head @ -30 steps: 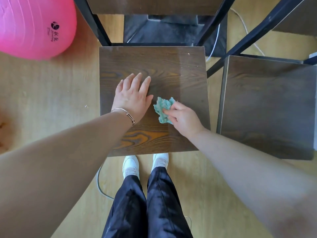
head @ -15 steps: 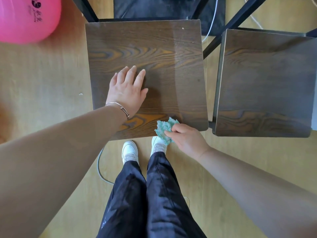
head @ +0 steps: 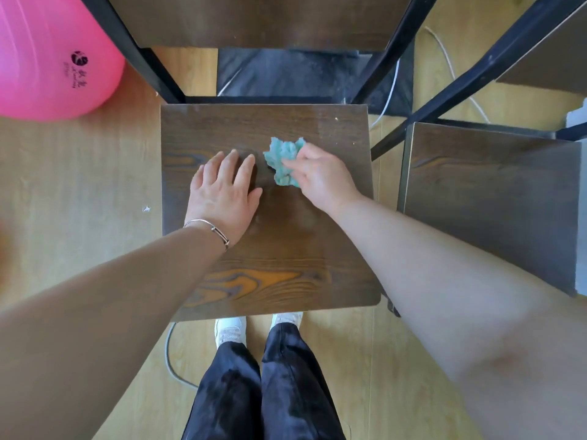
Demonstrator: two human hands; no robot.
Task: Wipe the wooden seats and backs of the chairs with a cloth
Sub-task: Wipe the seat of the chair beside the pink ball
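Observation:
A dark wooden chair seat (head: 286, 265) fills the middle of the head view, with its wooden back (head: 263, 20) at the top edge. My right hand (head: 320, 179) grips a crumpled teal cloth (head: 282, 161) and holds it down on the far middle of the seat. My left hand (head: 222, 192) rests flat on the seat just left of the cloth, fingers straight, a thin bracelet on the wrist. A second dark wooden seat (head: 489, 204) stands to the right.
A pink exercise ball (head: 47, 58) lies on the floor at the upper left. Black metal chair frames (head: 470, 77) cross the upper right. White cables (head: 444, 49) run over the wooden floor behind the chairs. My feet in white shoes (head: 228, 331) stand at the seat's near edge.
My right hand has carried the cloth from the seat's near edge up to the far middle. The left hand has stayed flat on the seat. The view has tilted up.

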